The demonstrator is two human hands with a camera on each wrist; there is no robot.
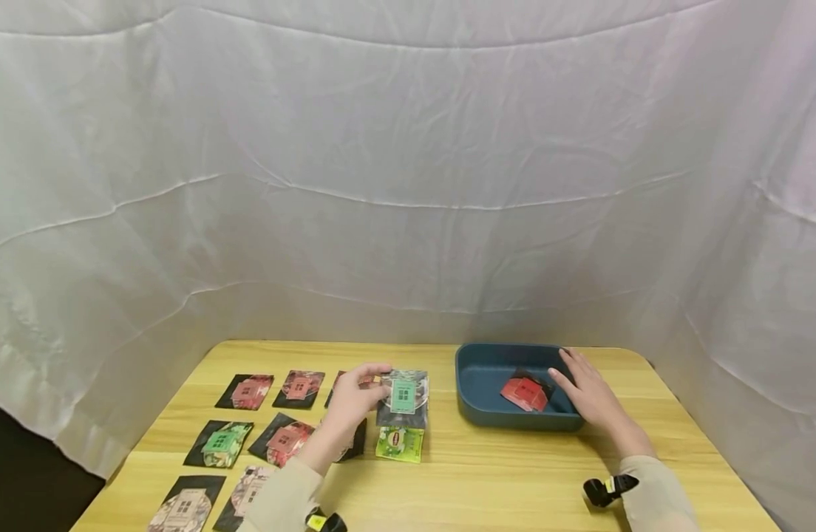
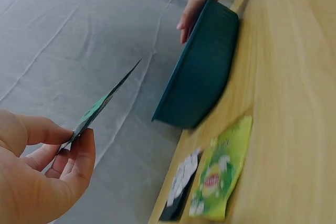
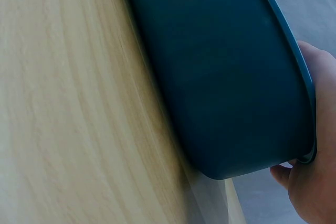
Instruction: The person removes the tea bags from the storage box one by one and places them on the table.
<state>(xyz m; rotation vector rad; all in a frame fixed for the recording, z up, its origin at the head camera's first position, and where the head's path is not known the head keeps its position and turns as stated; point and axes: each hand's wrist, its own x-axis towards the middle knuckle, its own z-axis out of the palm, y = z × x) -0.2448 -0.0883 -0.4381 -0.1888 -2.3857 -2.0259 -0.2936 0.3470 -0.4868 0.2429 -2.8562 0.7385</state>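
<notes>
My left hand (image 1: 347, 406) pinches a flat dark tea sachet with a green label (image 1: 403, 397) between thumb and fingers. In the left wrist view that sachet (image 2: 106, 99) appears nearly edge-on, raised above the table. Below it in the head view lies a bright green tea sachet (image 1: 400, 445). At the right stands a blue plastic bin (image 1: 514, 420), with a red-labelled sachet (image 1: 524, 392) inside over something dark. My right hand (image 1: 596, 397) holds the bin's right rim, thumb on the inner side; the right wrist view shows this hand (image 3: 317, 182) at the rim's corner.
Several sachets lie in rows on the left of the wooden table (image 1: 488, 488), among them a green-labelled one (image 1: 219, 443), a red-labelled one (image 1: 245, 391) and a pale pink one (image 1: 187, 506). Some are partly behind my left arm. White curtains (image 1: 408, 222) hang behind the table.
</notes>
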